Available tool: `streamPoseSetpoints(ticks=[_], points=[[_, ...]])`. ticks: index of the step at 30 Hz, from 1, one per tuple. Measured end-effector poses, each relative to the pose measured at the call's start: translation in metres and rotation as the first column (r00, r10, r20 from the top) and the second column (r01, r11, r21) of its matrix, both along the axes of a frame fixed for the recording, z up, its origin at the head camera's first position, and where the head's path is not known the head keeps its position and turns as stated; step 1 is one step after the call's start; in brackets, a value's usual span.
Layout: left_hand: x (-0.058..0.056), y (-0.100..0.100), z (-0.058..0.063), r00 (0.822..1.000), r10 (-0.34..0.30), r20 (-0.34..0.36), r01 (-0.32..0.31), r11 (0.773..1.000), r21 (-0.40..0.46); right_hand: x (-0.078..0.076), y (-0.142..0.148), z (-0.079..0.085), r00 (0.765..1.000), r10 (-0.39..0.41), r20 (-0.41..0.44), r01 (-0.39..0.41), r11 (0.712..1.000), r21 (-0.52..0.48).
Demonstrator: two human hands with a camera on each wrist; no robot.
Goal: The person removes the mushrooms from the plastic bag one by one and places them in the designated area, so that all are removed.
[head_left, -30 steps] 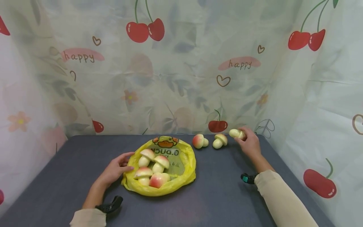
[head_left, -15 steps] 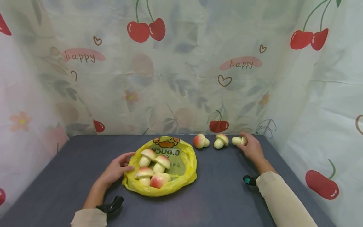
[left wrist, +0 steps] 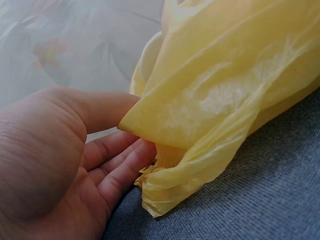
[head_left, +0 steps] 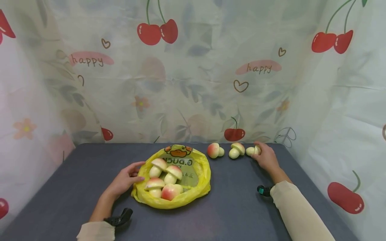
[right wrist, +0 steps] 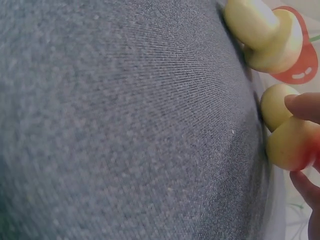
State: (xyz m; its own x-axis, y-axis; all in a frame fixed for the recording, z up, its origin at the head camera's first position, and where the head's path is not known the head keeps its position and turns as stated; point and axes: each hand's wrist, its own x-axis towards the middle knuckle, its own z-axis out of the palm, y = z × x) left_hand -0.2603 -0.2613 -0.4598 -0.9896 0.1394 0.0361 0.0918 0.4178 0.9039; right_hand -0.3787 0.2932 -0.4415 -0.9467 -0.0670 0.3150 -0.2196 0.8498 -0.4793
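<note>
Near the middle of the table is a yellow plastic bag [head_left: 197, 195], its mouth rolled wide, holding several toy mushrooms [head_left: 172, 191] with cream stems and reddish caps. My left hand [head_left: 125, 179] holds the bag's left side, thumb at the rim. In the left wrist view the thumb [left wrist: 107, 107] meets the yellow film, with fingers curved below. At the far right, my right hand [head_left: 266, 157] grips the cap of another toy mushroom [head_left: 250, 151], its stem pointing left. The right wrist view shows that mushroom's cap [right wrist: 290, 145] between thumb and fingers, low at the table.
Two more toy mushrooms, one with a red cap [head_left: 213, 150] and one leaning [head_left: 236, 151], lie along the back edge, left of my right hand. A cherry-print curtain [head_left: 193, 83] hangs behind and beside the dark grey table [head_left: 229, 204].
My right hand has lowered its toy mushroom from just above the table to the back right, in line with the other two. My left hand has stayed at the bag.
</note>
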Motion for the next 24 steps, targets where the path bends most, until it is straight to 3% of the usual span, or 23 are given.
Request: streamPoseSetpoints(ticks=[10, 24], points=[[-0.0013, -0.0002, -0.0017, 1.000, -0.008, -0.007, 0.008, 1.000, 0.011, 0.0003, -0.0004, -0.0009, 1.000, 0.021, -0.019, -0.021, 1.000, 0.000], [-0.0018, -0.0011, -0.0015, 1.000, -0.008, -0.011, 0.008, 1.000, 0.004, 0.0034, -0.0023, 0.0055, 0.986, 0.071, -0.153, -0.073, 0.997, -0.007]])
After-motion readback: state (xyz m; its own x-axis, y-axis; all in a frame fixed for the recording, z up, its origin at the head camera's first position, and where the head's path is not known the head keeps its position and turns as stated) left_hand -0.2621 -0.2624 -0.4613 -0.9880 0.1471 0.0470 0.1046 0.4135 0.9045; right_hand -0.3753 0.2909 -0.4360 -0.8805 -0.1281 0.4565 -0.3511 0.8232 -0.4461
